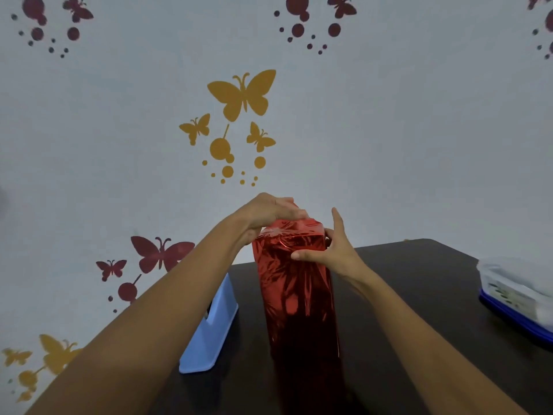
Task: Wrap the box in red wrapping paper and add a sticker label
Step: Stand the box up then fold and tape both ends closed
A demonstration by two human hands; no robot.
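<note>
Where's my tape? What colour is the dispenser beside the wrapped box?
Light blue. The dispenser stands left of the wrapped box; head view shows it.

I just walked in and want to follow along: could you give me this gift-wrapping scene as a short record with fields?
box: stands upright on the table, covered in shiny red paper
left hand: on the top, fingers bent over the folded paper
right hand: grips the upper right side, thumb across the front
tape holder: blue, left of the box
tub: clear with a blue base, at the table's right edge
sticker: none seen on the sides in view
</note>
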